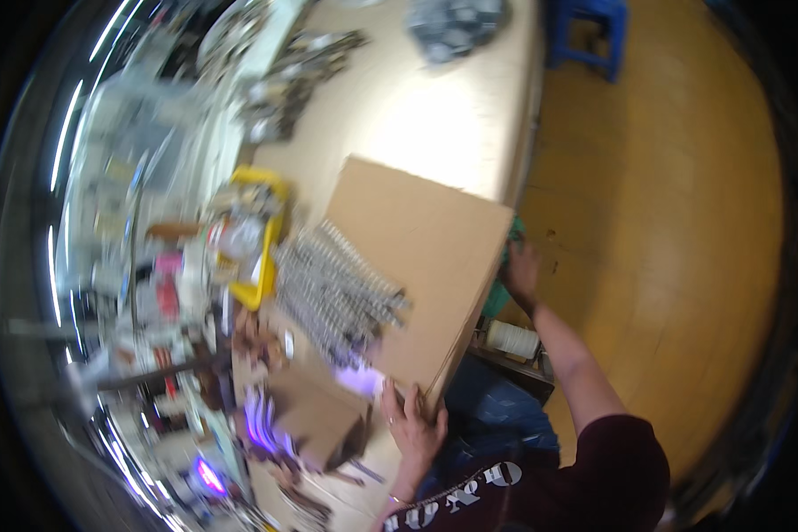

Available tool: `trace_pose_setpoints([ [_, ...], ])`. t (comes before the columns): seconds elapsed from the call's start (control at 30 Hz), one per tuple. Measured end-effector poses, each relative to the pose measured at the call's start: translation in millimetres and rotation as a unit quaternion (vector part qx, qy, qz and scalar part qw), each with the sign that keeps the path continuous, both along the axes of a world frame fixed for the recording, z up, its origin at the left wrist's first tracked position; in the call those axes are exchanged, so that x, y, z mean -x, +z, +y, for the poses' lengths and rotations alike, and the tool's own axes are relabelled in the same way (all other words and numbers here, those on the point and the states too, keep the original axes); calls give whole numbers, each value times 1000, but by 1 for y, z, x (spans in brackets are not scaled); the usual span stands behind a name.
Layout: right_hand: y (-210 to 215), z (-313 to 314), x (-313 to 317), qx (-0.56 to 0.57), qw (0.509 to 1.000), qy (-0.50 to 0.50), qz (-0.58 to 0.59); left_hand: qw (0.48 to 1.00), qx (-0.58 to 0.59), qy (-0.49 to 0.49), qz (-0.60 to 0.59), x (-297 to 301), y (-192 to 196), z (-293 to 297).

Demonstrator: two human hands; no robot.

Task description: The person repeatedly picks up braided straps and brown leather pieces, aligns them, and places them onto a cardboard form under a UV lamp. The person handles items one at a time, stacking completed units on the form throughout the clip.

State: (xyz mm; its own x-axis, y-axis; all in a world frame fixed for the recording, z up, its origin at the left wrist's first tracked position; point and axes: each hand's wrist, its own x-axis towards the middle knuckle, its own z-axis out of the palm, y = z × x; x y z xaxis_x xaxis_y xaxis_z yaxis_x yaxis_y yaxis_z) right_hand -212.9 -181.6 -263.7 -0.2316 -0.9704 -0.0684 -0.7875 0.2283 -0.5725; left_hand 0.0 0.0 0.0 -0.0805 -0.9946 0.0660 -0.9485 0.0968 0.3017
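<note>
A flat brown cardboard sheet lies on the workbench, its right edge along the bench's edge. Silvery ridged strips are piled side by side on its left part. My left hand rests at the sheet's near corner, fingers spread and touching the cardboard. Past the bench edge, my right hand is beside a green thing, mostly hidden below the cardboard. Its fingers are blurred, and whether they grip anything does not show.
A yellow tray holding small items stands left of the strips. Near it are a brown paper bag and bundled parts. A grey plastic bag lies at the far end. Below the bench edge sits a white spool; a blue stool stands beyond.
</note>
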Motion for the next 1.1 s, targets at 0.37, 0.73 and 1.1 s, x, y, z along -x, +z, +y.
trace_pose_setpoints([
  [0.37, 15, 128, 116, 93, 972, -209, -57, 999, -39, 36, 13, 6, 18, 12],
  [0.73, 306, -22, -13, 338, 887, -9, -315, 995, -70, -20, 73, -2, 18, 12],
  [1.1, 404, 55, -249, -220, 715, 599, -285, 965, 16, -30, 259, -20, 17, 22],
])
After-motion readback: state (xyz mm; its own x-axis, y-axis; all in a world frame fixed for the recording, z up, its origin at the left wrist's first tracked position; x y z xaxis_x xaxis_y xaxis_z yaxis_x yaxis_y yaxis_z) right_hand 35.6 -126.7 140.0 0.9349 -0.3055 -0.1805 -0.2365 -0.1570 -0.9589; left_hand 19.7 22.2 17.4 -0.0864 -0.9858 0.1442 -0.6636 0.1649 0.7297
